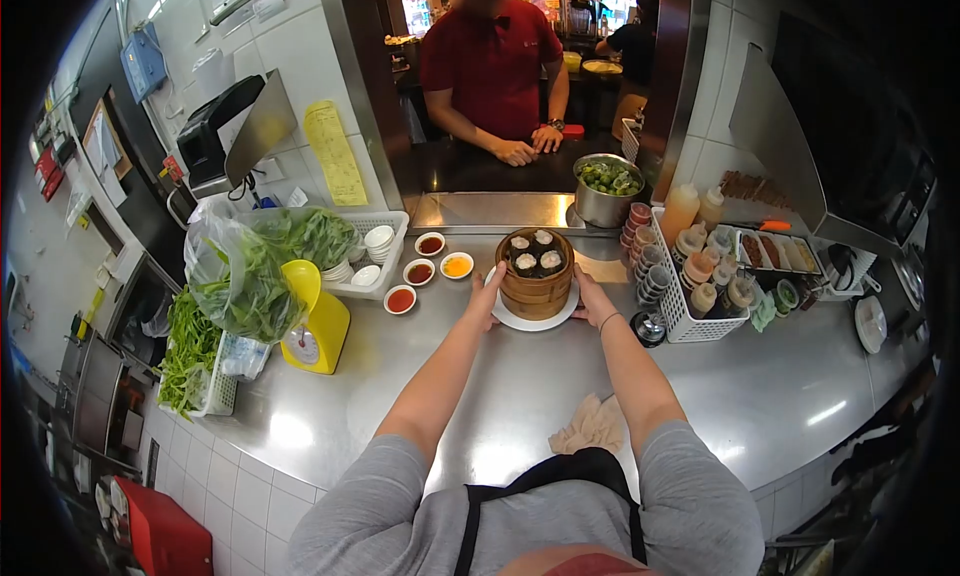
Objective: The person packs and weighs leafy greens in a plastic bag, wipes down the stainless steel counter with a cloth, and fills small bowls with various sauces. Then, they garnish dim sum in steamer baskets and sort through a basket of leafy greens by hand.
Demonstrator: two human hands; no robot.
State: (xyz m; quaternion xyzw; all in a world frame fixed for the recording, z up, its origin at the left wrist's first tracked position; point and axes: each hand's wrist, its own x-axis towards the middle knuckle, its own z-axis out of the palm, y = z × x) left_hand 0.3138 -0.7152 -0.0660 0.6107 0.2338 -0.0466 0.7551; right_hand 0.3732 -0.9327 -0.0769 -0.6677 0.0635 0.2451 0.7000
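Observation:
A bamboo steamer (535, 296) stands on a white plate (537, 324) over the steel counter. Several pale dumplings (550, 259) in dark cups sit in its open top. My left hand (486, 294) grips the plate at its left edge, its thumb up close to the steamer wall. At the opposite edge my right hand (594, 300) holds the plate, partly hidden behind its rim. Small dishes of red sauce (401, 299) and orange sauce (457, 266) lie left of my left hand.
Across the pass-through window stands a person in a red shirt (495, 76), hands on the dark ledge. A pot of greens (608, 191) is by the window. Right is a white basket of bottles (690, 321); left are a yellow scale (318, 326) and bagged leaves (240, 276). A cloth (588, 426) lies nearer me.

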